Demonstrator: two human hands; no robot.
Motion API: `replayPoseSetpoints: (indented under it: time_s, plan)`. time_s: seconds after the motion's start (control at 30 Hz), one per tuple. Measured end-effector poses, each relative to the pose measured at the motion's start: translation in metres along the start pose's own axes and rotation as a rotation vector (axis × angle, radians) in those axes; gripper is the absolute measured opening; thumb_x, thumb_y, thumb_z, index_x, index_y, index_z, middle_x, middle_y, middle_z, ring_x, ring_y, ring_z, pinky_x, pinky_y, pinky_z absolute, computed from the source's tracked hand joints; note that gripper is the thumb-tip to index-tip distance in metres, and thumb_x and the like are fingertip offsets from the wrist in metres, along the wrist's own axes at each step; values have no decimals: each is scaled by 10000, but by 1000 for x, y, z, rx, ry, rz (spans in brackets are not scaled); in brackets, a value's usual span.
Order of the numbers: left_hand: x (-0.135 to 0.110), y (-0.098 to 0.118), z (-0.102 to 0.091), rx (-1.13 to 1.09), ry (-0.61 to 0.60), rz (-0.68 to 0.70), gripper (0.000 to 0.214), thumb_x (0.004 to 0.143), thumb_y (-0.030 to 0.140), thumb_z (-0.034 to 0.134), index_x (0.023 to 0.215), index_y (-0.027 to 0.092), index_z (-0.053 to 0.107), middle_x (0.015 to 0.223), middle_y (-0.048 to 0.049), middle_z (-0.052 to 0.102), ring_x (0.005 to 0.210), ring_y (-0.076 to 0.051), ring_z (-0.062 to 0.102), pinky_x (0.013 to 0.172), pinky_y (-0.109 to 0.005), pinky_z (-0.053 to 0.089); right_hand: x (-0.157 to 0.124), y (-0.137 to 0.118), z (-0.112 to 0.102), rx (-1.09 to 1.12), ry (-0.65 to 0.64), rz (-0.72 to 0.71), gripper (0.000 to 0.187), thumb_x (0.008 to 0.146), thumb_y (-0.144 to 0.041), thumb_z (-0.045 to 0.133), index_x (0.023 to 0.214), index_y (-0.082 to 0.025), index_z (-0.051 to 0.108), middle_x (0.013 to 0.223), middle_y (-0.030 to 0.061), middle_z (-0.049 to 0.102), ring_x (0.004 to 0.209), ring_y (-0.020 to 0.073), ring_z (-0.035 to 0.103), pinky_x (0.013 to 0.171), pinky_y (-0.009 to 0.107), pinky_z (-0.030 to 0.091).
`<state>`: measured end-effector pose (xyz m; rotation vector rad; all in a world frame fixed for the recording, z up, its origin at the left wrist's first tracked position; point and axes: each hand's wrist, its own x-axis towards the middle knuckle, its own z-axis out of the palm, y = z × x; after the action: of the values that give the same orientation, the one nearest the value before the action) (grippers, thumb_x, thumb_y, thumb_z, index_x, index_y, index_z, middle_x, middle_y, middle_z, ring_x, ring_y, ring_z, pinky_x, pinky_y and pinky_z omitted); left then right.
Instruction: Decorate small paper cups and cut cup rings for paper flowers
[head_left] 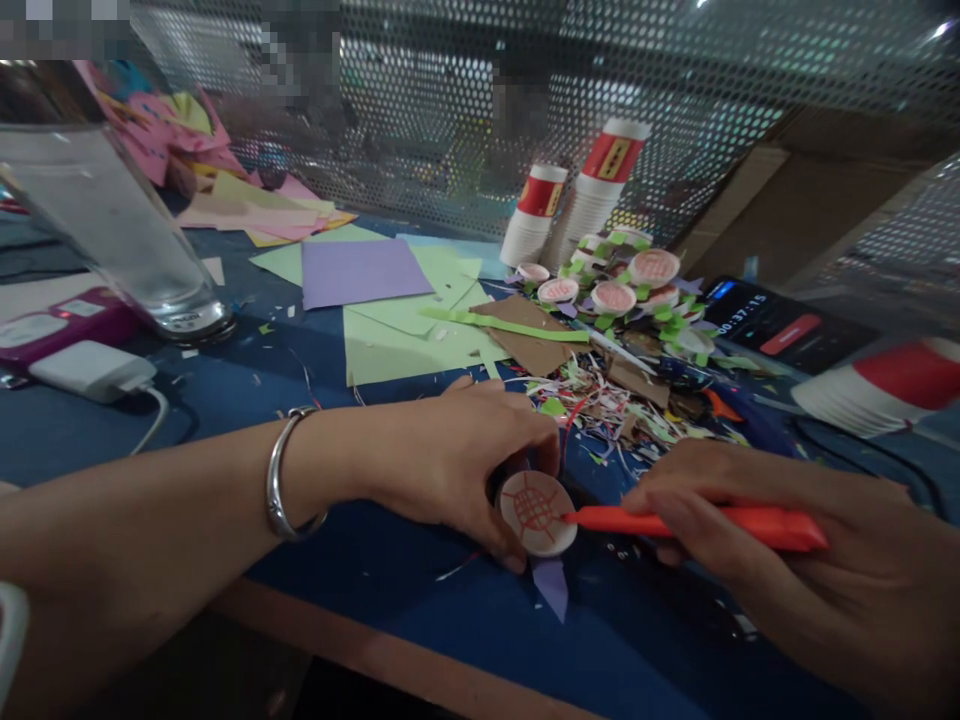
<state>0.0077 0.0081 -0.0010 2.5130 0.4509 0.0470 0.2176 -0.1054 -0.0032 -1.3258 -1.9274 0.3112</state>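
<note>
Left hand [465,460] grips a small round white disc [534,514], thumb on its near left side, fingers curled round its far side. Disc sits near, about mid-table, top face up; red lines on it: a grid in a ring, short spokes out to the rim. Pointed purple paper piece [551,588] sticks out at its near edge. Can't tell if disc rests on the blue tabletop [405,590] or is held just above.

Right hand [757,560] has a slim red-orange marker pen [720,522] pinched between thumb and fingers, tip at the disc's right part. Looks like touching.

Step in hand, my read: inking the pattern, mostly drawn. Next move calls for a steady left grip and short, light strokes; disc is small, so a slip could smear or overrun the rim.

Far right: pile of similar red-marked discs with green paper bits [615,297]. Nearer, heap of shredded paper scraps [600,405]. Far middle: flat purple paper square [364,272] on light green paper sheets [397,350].
</note>
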Motion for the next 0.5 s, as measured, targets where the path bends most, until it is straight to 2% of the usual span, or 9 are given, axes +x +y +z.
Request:
replayPoseSetpoints:
  time_s: [0.2, 0.33, 0.5]
  plan:
    - [1, -1, -1, 7, -8, 8, 569, 650, 459, 907, 1086, 200, 648, 1060, -25, 668, 982, -220, 561, 802, -297, 356, 3, -1, 0, 16, -18, 36, 260, 942, -349, 630, 701, -284, 705, 603, -67, 668, 459, 85, 581, 490, 201, 460]
    - [1, -3, 0, 23, -18, 4, 603, 652, 499, 897, 1113, 204, 645, 1090, -41, 661, 1004, -239, 551, 813, -311, 350, 3, 0, 0, 20, -23, 3, 213, 949, -323, 627, 755, -302, 713, 640, -63, 688, 483, 94, 599, 503, 213, 471]
    - [0, -5, -1, 20, -17, 15, 557, 684, 465, 877, 1121, 211, 643, 1083, -36, 652, 1002, -234, 548, 807, -314, 339, 4, 4, -1, 37, -73, -36, 207, 968, -322, 616, 782, -278, 697, 672, -43, 706, 504, 97, 623, 496, 217, 462]
